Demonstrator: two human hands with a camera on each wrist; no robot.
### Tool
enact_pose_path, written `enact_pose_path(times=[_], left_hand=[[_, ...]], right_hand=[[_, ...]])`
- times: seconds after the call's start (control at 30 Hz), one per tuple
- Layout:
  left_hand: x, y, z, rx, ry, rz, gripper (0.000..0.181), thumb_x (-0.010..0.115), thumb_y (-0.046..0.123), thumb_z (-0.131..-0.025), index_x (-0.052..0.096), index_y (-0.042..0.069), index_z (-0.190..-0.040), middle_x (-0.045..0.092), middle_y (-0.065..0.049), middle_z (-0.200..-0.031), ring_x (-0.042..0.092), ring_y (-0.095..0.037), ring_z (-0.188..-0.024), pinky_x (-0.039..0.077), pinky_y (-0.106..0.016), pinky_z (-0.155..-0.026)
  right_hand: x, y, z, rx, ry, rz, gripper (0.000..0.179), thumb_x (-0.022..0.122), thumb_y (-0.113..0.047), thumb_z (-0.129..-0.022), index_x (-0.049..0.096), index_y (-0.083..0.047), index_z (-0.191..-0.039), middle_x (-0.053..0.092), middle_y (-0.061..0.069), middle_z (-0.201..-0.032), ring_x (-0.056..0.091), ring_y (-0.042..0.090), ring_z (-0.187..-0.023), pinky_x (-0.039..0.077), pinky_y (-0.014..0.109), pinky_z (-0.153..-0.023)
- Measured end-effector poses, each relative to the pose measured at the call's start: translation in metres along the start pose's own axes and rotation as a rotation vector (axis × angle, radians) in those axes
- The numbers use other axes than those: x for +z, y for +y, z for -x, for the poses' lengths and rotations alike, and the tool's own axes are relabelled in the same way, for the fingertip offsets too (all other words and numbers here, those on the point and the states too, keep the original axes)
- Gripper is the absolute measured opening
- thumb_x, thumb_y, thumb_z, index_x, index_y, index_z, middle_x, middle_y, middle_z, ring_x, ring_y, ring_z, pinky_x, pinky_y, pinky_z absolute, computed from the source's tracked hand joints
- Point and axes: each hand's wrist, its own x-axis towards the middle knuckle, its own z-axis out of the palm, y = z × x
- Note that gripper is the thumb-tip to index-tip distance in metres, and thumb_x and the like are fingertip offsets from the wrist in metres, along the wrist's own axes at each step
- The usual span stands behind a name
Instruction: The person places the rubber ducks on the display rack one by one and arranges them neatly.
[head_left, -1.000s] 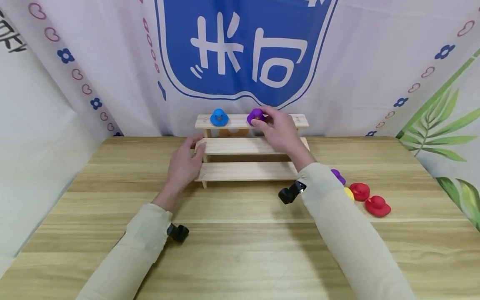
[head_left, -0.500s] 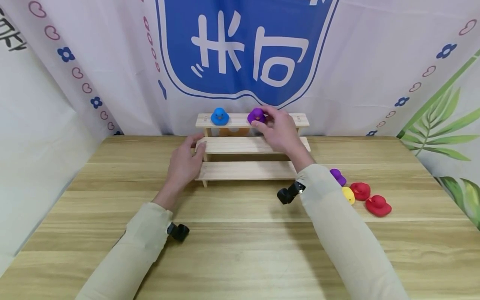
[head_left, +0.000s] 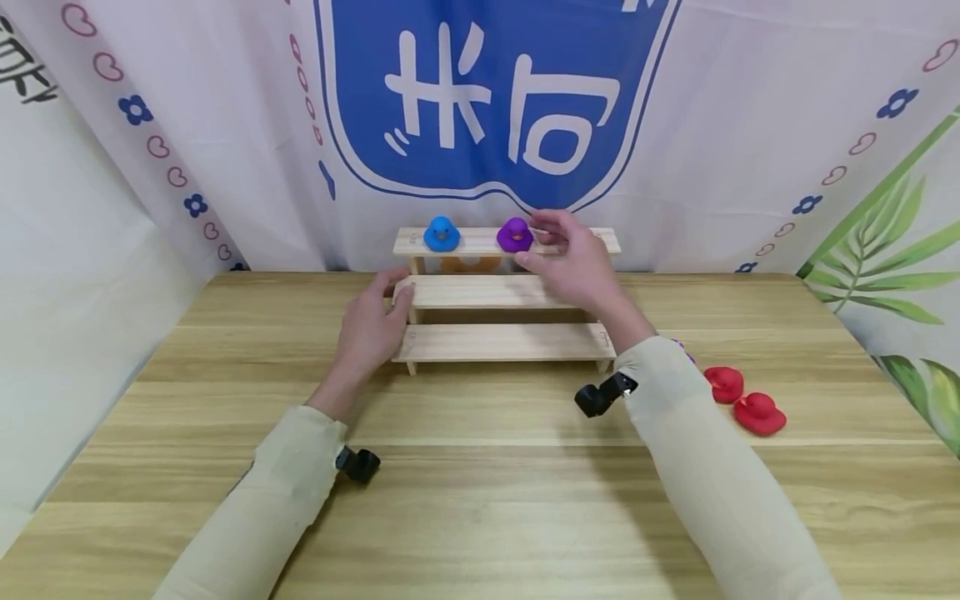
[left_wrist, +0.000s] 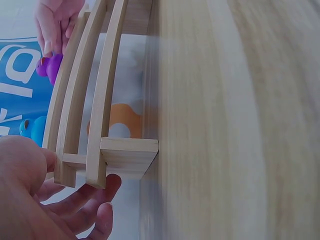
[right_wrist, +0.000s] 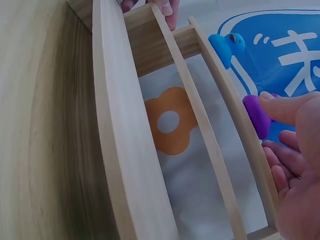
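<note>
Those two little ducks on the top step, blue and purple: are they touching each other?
Apart. The head view shows it: a bare stretch of the top wooden step lies between the blue duck and the purple duck.

Our right hand (head_left: 581,262) has loosened its pinch on the purple duck (head_left: 514,236).
Half a second ago its thumb and fingers gripped the duck; now they spread at its right side, and we cannot tell whether any touches. Our right sleeve (head_left: 708,433), shifted rightward, now hides the yellow duck and most of a second purple duck (head_left: 683,349), and reveals the right end of the bottom shelf (head_left: 510,342).
</note>
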Motion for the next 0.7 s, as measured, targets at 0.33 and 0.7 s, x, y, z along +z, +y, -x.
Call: enact_pose_path(times=[0.33, 0.7], left_hand=[[0.0, -0.001, -0.001, -0.008, -0.003, 0.01, 0.051, 0.044, 0.04, -0.114, 0.047, 0.018, -0.159, 0.056, -0.023, -0.153, 0.062, -0.038, -0.123, 0.051, -0.056, -0.105], [0.001, -0.002, -0.001, -0.015, -0.005, 0.009, 0.051, 0.044, 0.04, -0.113, 0.046, 0.02, -0.16, 0.056, -0.022, -0.153, 0.062, -0.037, -0.115, 0.05, -0.057, -0.104]], right_hand=[[-0.015, 0.008, 0.019, -0.076, -0.005, -0.044, 0.067, 0.08, -0.023, -0.097, 0.049, -0.017, -0.155, 0.056, 0.005, -0.158, 0.057, 0.025, -0.137, 0.046, 0.048, -0.12], [-0.032, 0.022, 0.036, -0.131, 0.062, -0.123, 0.057, 0.079, -0.017, -0.097, 0.056, -0.01, -0.148, 0.06, 0.012, -0.15, 0.059, 0.031, -0.133, 0.042, 0.051, -0.121]])
